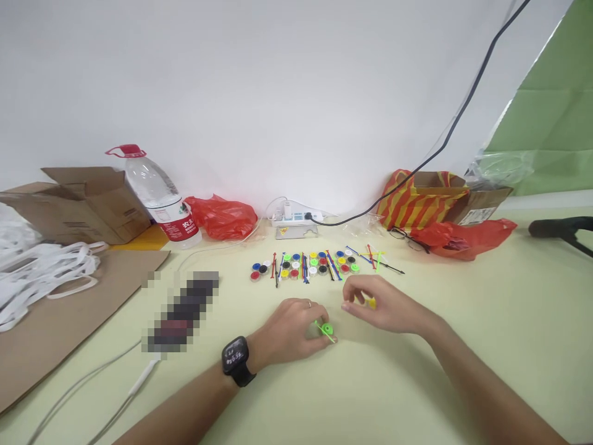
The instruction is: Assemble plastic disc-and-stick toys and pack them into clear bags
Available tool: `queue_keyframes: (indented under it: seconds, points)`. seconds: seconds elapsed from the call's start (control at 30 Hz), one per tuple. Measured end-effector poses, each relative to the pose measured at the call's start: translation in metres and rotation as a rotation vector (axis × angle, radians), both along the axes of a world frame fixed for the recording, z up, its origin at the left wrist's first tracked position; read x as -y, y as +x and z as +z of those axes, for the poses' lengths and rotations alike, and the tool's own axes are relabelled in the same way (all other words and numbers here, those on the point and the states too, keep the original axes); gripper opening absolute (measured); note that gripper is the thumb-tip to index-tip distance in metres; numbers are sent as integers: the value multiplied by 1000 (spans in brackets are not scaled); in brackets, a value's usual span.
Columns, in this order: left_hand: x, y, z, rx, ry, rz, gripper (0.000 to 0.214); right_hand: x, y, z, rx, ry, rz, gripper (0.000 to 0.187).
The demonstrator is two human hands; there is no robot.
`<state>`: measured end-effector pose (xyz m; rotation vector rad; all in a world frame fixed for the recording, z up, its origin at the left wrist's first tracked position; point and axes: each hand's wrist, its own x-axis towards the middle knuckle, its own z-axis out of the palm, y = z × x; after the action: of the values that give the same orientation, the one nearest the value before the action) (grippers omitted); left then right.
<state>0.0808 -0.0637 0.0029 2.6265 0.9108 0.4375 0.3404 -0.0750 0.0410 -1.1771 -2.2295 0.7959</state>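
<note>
In the head view my left hand [296, 327] is low over the table, its thumb and fingers closed round a bright green round disc [327, 329] with a thin green arrow against it. To its right, slightly raised, my right hand [377, 303] has curled fingers, and a small yellow piece [372, 303] shows inside them; its full shape is hidden. Beyond both hands lie groups of small round discs [291, 266] in several colours. Thin plastic arrows [304, 267] lie between the groups, and more loose arrows [377, 259] are at the right end.
Behind the discs is a power strip [296, 216] with a black cable. At the left are a large water bottle [173, 213], a cardboard box [92, 210], white straps [50, 272] and a blurred dark object [183, 312]. Red bags [463, 238] and glasses [410, 240] lie at the right.
</note>
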Motion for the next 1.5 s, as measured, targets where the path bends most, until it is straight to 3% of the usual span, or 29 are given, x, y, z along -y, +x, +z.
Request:
queue_keyframes:
  seconds: [0.17,0.3,0.47,0.6,0.9,1.5]
  points:
    - [-4,-5,0,0,5,7,28,12,-32,-14,-27,-136,104,33]
    - [-4,-5,0,5,13,11,18,13,-42,-24,-45,-124,69,29]
    - [-1,-6,9,87,9,41,22,8,-37,-24,-173,-190,46,23]
    - [-2,-9,13,181,6,33,13,4,-33,-20,-261,-303,19,21]
    - [-4,-7,6,164,66,-116,14,-2,-21,-15,-161,-666,28,18]
    - [-6,-5,1,221,22,-111,14,-5,-19,-25,-51,-636,-9,13]
